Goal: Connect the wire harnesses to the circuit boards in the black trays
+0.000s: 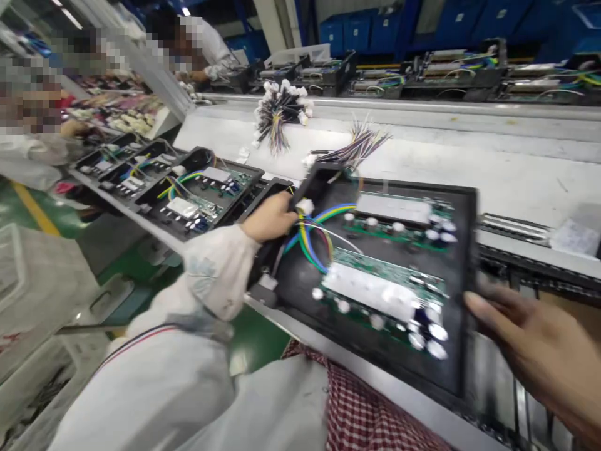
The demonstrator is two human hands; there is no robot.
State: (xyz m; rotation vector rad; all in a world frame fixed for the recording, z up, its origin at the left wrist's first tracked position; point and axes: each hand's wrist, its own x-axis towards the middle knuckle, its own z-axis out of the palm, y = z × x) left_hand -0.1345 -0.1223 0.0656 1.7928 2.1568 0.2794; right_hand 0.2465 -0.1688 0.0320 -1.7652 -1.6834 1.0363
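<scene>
In front of me a black tray [300, 285] is tilted over the edge of the line. Two green circuit boards [375, 297] with pale metal heat sinks lie in it, and blue, green and yellow wires [307, 241] curve out of them to the left. My left hand [271, 218] is closed on the tray's left end, its fingertips partly hidden by the rim. My right hand [530, 332] pinches the right wall between thumb and fingers, slightly blurred.
More black trays with boards [201, 194] line up at left. Bundles of cable [279, 116] and loose wires [359, 144] lie on the white bench [432, 141]. Roller conveyor [521, 382] runs at right. Filled trays [451, 72] stand behind; a person [206, 41] works across, and crates [35, 269] sit lower left.
</scene>
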